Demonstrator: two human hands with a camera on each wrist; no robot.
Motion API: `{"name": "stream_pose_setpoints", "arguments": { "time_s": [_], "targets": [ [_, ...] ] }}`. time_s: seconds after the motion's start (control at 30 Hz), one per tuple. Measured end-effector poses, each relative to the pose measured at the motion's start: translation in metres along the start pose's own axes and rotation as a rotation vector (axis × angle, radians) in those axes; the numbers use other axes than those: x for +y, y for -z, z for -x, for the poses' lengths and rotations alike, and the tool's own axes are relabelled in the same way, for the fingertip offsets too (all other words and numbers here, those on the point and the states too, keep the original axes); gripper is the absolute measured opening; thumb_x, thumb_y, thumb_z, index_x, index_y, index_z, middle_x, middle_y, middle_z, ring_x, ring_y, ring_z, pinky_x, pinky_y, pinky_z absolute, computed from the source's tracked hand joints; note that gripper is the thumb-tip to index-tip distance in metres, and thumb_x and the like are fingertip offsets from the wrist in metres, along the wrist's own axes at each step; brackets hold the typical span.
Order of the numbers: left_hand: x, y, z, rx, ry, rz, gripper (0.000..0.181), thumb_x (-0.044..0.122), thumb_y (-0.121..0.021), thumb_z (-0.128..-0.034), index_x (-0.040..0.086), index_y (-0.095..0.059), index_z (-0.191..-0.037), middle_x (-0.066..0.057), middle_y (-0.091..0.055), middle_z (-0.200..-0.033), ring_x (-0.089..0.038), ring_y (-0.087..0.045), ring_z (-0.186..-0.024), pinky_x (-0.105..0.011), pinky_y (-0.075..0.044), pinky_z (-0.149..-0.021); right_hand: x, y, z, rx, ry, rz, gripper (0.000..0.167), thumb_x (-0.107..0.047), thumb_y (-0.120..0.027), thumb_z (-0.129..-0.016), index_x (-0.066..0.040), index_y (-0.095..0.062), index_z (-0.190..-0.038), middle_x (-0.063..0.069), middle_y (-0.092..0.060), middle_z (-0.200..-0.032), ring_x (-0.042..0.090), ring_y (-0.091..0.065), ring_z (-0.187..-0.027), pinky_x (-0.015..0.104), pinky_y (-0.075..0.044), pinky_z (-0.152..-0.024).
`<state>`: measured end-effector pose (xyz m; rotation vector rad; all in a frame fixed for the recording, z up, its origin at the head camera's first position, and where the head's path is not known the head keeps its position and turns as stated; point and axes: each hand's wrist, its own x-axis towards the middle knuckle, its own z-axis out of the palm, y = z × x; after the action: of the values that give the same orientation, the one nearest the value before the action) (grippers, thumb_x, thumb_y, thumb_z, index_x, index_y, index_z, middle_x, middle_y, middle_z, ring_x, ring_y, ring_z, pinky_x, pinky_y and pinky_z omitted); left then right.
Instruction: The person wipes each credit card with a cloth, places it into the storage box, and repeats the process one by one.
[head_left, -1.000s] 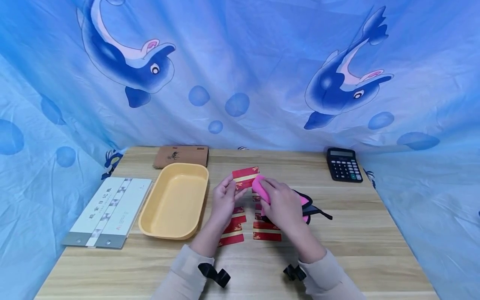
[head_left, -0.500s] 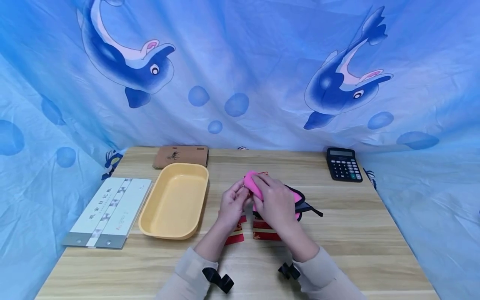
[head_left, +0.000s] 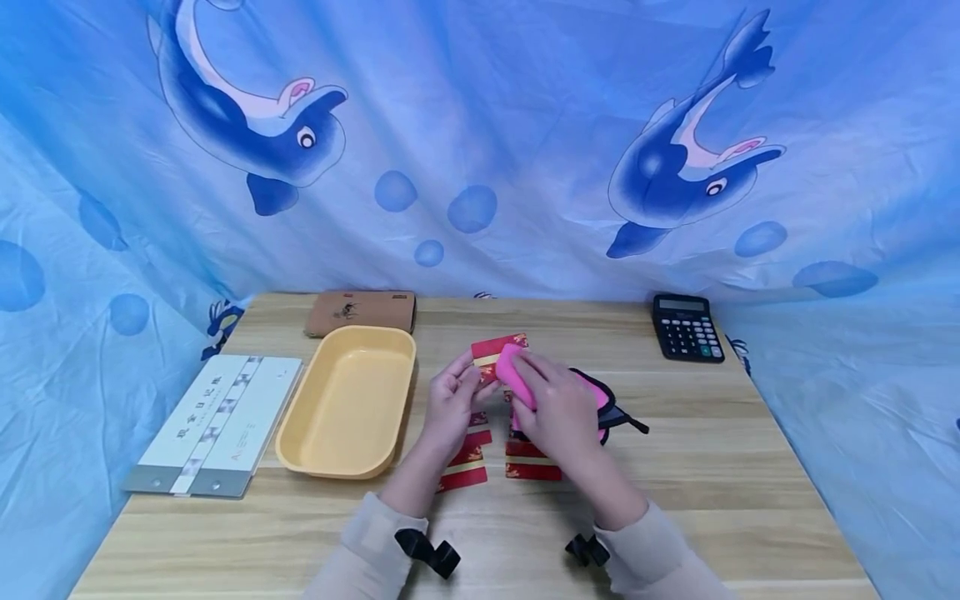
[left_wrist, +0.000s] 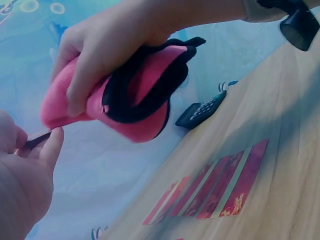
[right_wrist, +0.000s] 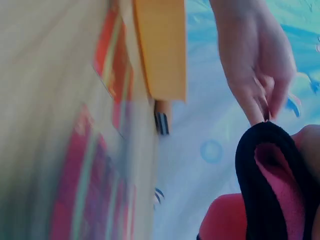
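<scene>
1. The left grip [head_left: 452,400] had thumb and fingers pinched on the left end of a red card [head_left: 487,348], which stood out beyond the fingertips.
2. That card's long axis ran left to right, its right end slightly higher, and its cream stripe followed the same line. I couldn't read any lettering on it.
3. The right grip [head_left: 562,408] was curled around a pink cloth [head_left: 514,375] with black edging. The cloth's folded end pointed left, covering the card's lower right from my side, while its dark loop trailed right; whether it pressed the card, I couldn't tell.
4. Below both, more red cards [head_left: 533,462] lay on the wooden surface [head_left: 712,500] in two columns, the nearest left ones askew.
5. To the left sat a yellow tray [head_left: 347,404], long axis running away from the person, and beside it a white notebook [head_left: 217,421] bearing Chinese characters, its smaller print illegible to me.
6. Behind the tray lay a brown wallet [head_left: 363,313] with a dark emblem; far right, a black calculator [head_left: 687,328].
</scene>
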<state>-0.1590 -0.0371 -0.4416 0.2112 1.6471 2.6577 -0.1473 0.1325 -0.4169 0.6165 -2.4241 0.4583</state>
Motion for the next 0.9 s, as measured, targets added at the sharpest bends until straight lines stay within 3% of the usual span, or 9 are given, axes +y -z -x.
{"name": "stream_pose_setpoints", "arguments": {
  "time_s": [0.17, 0.27, 0.37, 0.53, 0.63, 0.8, 0.9],
  "targets": [
    [-0.005, -0.003, -0.001, 0.000, 0.006, -0.061, 0.041, 0.007, -0.047, -0.1069, -0.006, -0.046, -0.146, -0.017, -0.071, -0.119, -0.007, -0.069, -0.084, -0.018, -0.057, -0.074, -0.008, -0.007, 0.003, 0.031, 0.094, -0.032, 0.048, -0.019, -0.079, -0.082, -0.012, -0.071, -0.129, 0.006, -0.068, -0.131, 0.028, -0.069, -0.107, 0.043, -0.060, -0.088],
    [-0.008, -0.003, 0.001, -0.027, 0.012, -0.082, 0.042, 0.005, -0.045, -0.1071, -0.006, -0.044, -0.148, -0.019, -0.068, -0.126, -0.018, -0.072, -0.097, -0.022, -0.058, -0.082, -0.007, -0.009, 0.001, 0.061, 0.065, -0.038, 0.049, -0.015, -0.082, -0.079, -0.011, -0.072, -0.127, 0.007, -0.069, -0.128, 0.029, -0.070, -0.101, 0.042, -0.062, -0.081],
    [-0.008, -0.001, 0.002, -0.068, 0.021, -0.100, 0.043, 0.005, -0.043, -0.1079, -0.007, -0.040, -0.149, -0.025, -0.054, -0.141, -0.032, -0.065, -0.118, -0.032, -0.054, -0.099, -0.004, -0.009, -0.001, 0.069, 0.010, -0.030, 0.050, -0.014, -0.083, -0.079, -0.011, -0.072, -0.128, 0.009, -0.070, -0.125, 0.031, -0.071, -0.098, 0.044, -0.062, -0.075],
    [-0.002, 0.006, 0.003, -0.068, 0.033, -0.115, 0.041, 0.005, -0.043, -0.1082, -0.006, -0.042, -0.148, -0.028, -0.056, -0.138, -0.045, -0.064, -0.113, -0.036, -0.054, -0.098, 0.006, -0.007, -0.003, 0.048, -0.078, -0.006, 0.051, -0.013, -0.080, -0.082, -0.013, -0.069, -0.132, 0.010, -0.069, -0.126, 0.032, -0.069, -0.104, 0.047, -0.061, -0.080],
    [0.002, 0.012, 0.003, -0.064, 0.028, -0.121, 0.040, 0.006, -0.042, -0.1090, -0.005, -0.044, -0.148, -0.027, -0.057, -0.137, -0.047, -0.063, -0.113, -0.038, -0.055, -0.096, 0.011, -0.005, -0.002, 0.045, -0.099, -0.009, 0.050, -0.014, -0.079, -0.082, -0.012, -0.069, -0.132, 0.010, -0.069, -0.126, 0.032, -0.068, -0.107, 0.048, -0.061, -0.082],
    [0.005, 0.016, 0.002, -0.050, 0.042, -0.083, 0.041, 0.007, -0.040, -0.1096, -0.006, -0.041, -0.149, -0.028, -0.052, -0.143, -0.039, -0.067, -0.112, -0.039, -0.054, -0.097, 0.013, -0.004, 0.003, 0.034, -0.119, -0.016, 0.051, -0.017, -0.080, -0.083, -0.012, -0.069, -0.132, 0.012, -0.068, -0.127, 0.033, -0.069, -0.107, 0.046, -0.062, -0.077],
    [0.006, 0.017, 0.001, -0.004, 0.053, -0.041, 0.043, 0.006, -0.041, -0.1090, -0.006, -0.039, -0.150, -0.027, -0.050, -0.145, -0.033, -0.068, -0.112, -0.040, -0.054, -0.098, 0.013, -0.004, 0.007, 0.018, -0.142, -0.016, 0.052, -0.018, -0.081, -0.082, -0.013, -0.069, -0.132, 0.012, -0.068, -0.127, 0.033, -0.069, -0.106, 0.045, -0.062, -0.075]
  ]
}}
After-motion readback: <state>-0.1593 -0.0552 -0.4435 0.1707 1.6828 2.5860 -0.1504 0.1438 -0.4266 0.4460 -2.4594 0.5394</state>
